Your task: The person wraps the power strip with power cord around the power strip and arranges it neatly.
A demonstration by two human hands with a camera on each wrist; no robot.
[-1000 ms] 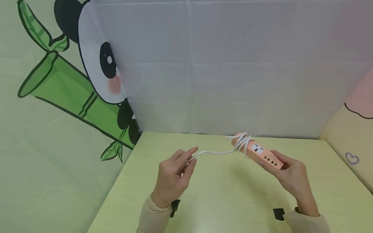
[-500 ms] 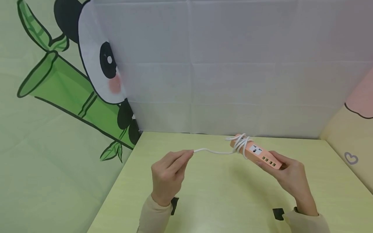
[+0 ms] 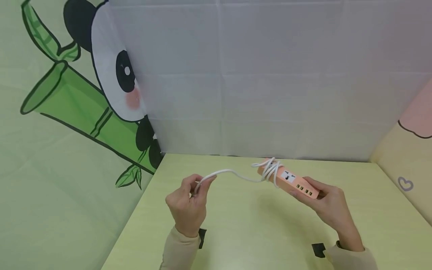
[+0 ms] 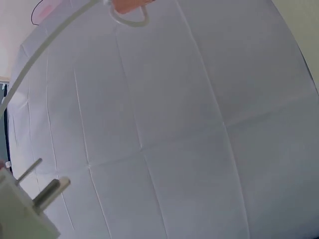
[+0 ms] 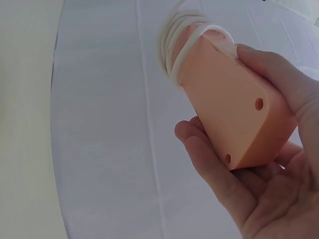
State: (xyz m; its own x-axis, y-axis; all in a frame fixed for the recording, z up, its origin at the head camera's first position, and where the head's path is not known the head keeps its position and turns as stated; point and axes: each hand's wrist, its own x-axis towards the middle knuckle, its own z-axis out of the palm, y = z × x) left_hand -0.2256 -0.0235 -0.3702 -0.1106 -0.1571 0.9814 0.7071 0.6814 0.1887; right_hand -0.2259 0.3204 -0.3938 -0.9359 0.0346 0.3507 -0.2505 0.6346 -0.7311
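My right hand (image 3: 329,204) grips the near end of an orange power strip (image 3: 293,182), tilted above the table. Sockets and several USB ports show on its upper face in the head view; its plain underside with screw holes faces the right wrist view. A white power cord (image 3: 233,171) is wound round the strip's far end. From there it runs slackly leftward to my left hand (image 3: 188,204), whose curled fingers and thumb hold it near its end. The cord's white plug (image 4: 22,209) shows at lower left in the left wrist view, pins pointing outward; the head view hides it behind the hand.
Below both hands lies a pale yellow table (image 3: 249,228). Two black patches (image 3: 318,250) mark its surface near the sleeves. A grey-white cloth wall (image 3: 270,82) stands behind the table's far edge, with a panda-and-bamboo print (image 3: 114,75) at left.
My left hand has moved left and turned, so the cord now curves over into its fingers. My right hand and the power strip have shifted slightly left.
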